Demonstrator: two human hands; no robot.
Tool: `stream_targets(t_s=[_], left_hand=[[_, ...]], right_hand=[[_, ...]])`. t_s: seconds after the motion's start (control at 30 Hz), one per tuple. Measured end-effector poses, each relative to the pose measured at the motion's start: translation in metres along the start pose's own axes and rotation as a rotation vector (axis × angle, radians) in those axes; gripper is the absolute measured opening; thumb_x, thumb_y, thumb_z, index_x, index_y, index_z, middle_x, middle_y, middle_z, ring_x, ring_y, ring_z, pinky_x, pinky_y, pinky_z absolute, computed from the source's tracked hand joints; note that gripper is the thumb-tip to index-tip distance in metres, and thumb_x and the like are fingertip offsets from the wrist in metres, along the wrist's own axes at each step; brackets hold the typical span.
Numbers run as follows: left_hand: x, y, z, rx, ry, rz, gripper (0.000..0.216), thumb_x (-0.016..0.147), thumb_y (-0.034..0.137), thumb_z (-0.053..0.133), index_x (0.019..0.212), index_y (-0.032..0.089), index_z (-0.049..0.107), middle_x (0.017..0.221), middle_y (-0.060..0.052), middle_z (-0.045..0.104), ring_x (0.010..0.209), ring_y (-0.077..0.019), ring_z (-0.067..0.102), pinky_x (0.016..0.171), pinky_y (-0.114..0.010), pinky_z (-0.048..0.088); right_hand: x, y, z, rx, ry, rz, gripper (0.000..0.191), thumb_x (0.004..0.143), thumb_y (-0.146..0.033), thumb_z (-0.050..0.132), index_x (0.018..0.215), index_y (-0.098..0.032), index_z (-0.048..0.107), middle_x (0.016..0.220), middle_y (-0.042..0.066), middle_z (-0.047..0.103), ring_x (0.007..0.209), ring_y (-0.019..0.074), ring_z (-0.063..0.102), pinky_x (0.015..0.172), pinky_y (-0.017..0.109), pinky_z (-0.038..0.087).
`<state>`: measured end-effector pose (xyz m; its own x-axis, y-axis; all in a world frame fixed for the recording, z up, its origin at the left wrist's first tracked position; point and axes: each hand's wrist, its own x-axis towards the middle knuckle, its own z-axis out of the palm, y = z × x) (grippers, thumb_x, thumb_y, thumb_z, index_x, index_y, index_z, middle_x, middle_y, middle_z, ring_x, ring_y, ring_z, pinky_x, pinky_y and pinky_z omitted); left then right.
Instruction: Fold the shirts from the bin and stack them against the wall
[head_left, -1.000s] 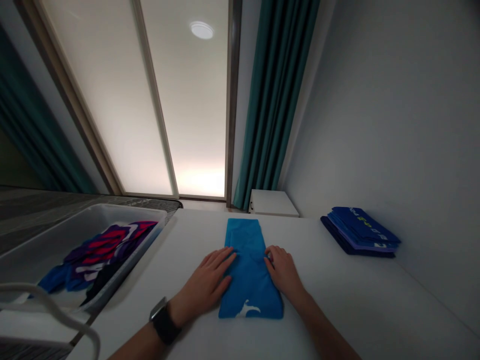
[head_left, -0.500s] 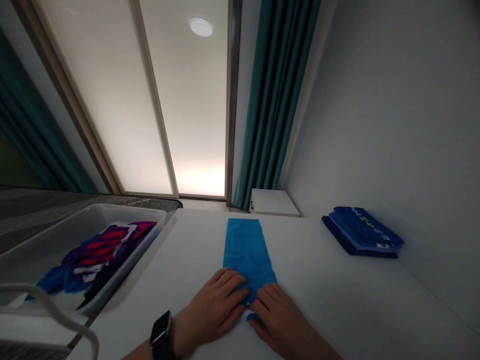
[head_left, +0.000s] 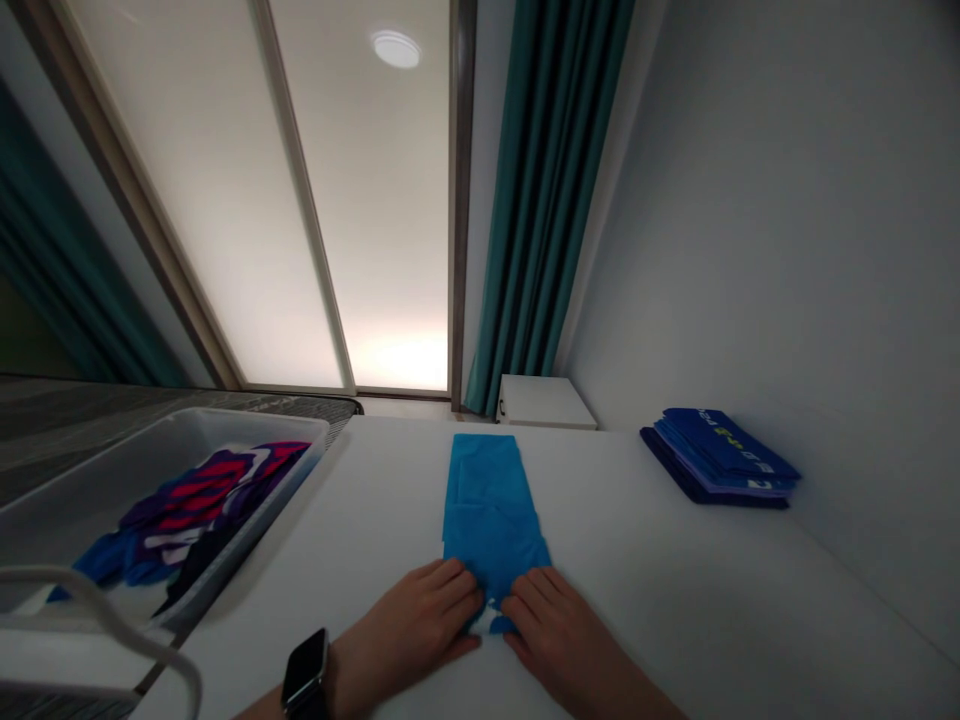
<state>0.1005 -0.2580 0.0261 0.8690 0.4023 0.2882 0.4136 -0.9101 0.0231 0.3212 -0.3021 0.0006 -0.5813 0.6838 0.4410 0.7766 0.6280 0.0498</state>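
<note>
A bright blue garment, folded into a long narrow strip, lies flat on the white table and stretches away from me. My left hand, with a dark smartwatch on its wrist, has its fingers curled over the strip's near left corner. At the near right corner, my right hand holds the fabric with bent fingers and thumb. Between the two hands a small white patch shows at the near edge, which is turned up a little. The fingertips partly cover that end, and the exact kind of garment cannot be told.
To the left, a translucent plastic bin holds crumpled purple, red and blue clothes. A stack of folded blue garments sits on the right by the wall. A pale cable loops at the lower left; a white cabinet stands beyond the table.
My left hand has slid nearer to me and slightly left, from the top of the strip to its near left corner. My right hand stays at the right corner.
</note>
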Motion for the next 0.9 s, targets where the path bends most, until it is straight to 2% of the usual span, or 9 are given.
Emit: stream_targets(t_s=[0.13,0.27,0.43,0.53,0.63,0.73,0.8,0.9], left_hand=[[0.004,-0.003,0.002,0.033,0.019,0.022,0.022,0.096,0.035,0.051,0.100,0.016,0.061,0.094,-0.006,0.064,0.089,-0.0225,0.058,0.077,-0.034,0.050],[0.011,-0.008,-0.006,-0.042,0.008,-0.012,0.025,0.097,0.036,0.048,0.102,0.017,0.063,0.094,-0.006,0.064,0.090,-0.0214,0.059,0.079,-0.032,0.051],[0.013,-0.010,-0.022,-0.276,-0.012,-0.089,0.023,0.097,0.035,0.048,0.107,0.020,0.063,0.098,-0.006,0.065,0.094,-0.0202,0.060,0.086,-0.032,0.050],[0.008,-0.023,-0.025,-0.442,0.032,-0.177,0.025,0.099,0.030,0.041,0.108,0.021,0.063,0.099,-0.006,0.066,0.093,-0.0197,0.060,0.089,-0.034,0.049],[-0.001,-0.046,-0.021,-0.585,0.108,-0.298,0.035,0.100,0.023,0.030,0.125,0.024,0.055,0.115,-0.007,0.064,0.104,-0.0186,0.059,0.094,-0.033,0.047],[-0.013,-0.060,-0.015,-0.585,0.045,-0.274,0.042,0.096,0.017,0.036,0.134,0.026,0.049,0.131,-0.007,0.058,0.119,-0.0210,0.052,0.105,-0.039,0.040],[-0.020,-0.057,-0.016,-0.568,-0.006,-0.256,0.047,0.090,0.017,0.045,0.137,0.026,0.048,0.134,-0.007,0.056,0.124,-0.0236,0.049,0.108,-0.041,0.036],[-0.025,-0.042,-0.023,-0.581,-0.068,-0.293,0.054,0.083,0.022,0.059,0.136,0.028,0.048,0.134,-0.006,0.055,0.123,-0.0256,0.048,0.108,-0.042,0.035]], right_hand=[[0.004,-0.003,0.001,-0.020,-0.014,0.027,0.015,0.083,-0.025,0.068,0.086,-0.022,0.053,0.085,0.001,0.062,0.082,0.0209,0.057,0.082,0.036,0.041],[0.009,-0.003,0.002,0.016,-0.024,0.100,0.021,0.082,-0.031,0.070,0.095,-0.023,0.055,0.093,0.001,0.063,0.087,0.0220,0.058,0.081,0.036,0.041],[0.014,0.001,0.012,-0.058,0.042,0.072,0.018,0.085,-0.014,0.062,0.101,-0.021,0.056,0.099,0.003,0.066,0.091,0.0212,0.059,0.085,0.036,0.039],[0.016,0.001,0.008,-0.007,-0.020,0.084,0.019,0.083,-0.008,0.062,0.096,-0.021,0.057,0.093,0.001,0.067,0.084,0.0204,0.060,0.078,0.034,0.039],[0.023,0.001,-0.014,0.118,-0.150,0.161,0.023,0.081,-0.007,0.064,0.096,-0.023,0.059,0.092,0.000,0.068,0.087,0.0209,0.061,0.077,0.032,0.039],[0.033,0.003,-0.047,0.286,-0.307,0.233,0.016,0.086,-0.014,0.061,0.098,-0.023,0.059,0.095,0.001,0.068,0.089,0.0201,0.062,0.077,0.030,0.039],[0.042,0.007,-0.069,0.395,-0.410,0.265,0.009,0.092,-0.022,0.055,0.099,-0.023,0.059,0.096,0.001,0.067,0.084,0.0183,0.062,0.072,0.029,0.039],[0.059,0.018,-0.094,0.515,-0.529,0.311,0.013,0.092,-0.032,0.054,0.100,-0.023,0.059,0.096,0.002,0.066,0.083,0.0184,0.061,0.069,0.027,0.039]])
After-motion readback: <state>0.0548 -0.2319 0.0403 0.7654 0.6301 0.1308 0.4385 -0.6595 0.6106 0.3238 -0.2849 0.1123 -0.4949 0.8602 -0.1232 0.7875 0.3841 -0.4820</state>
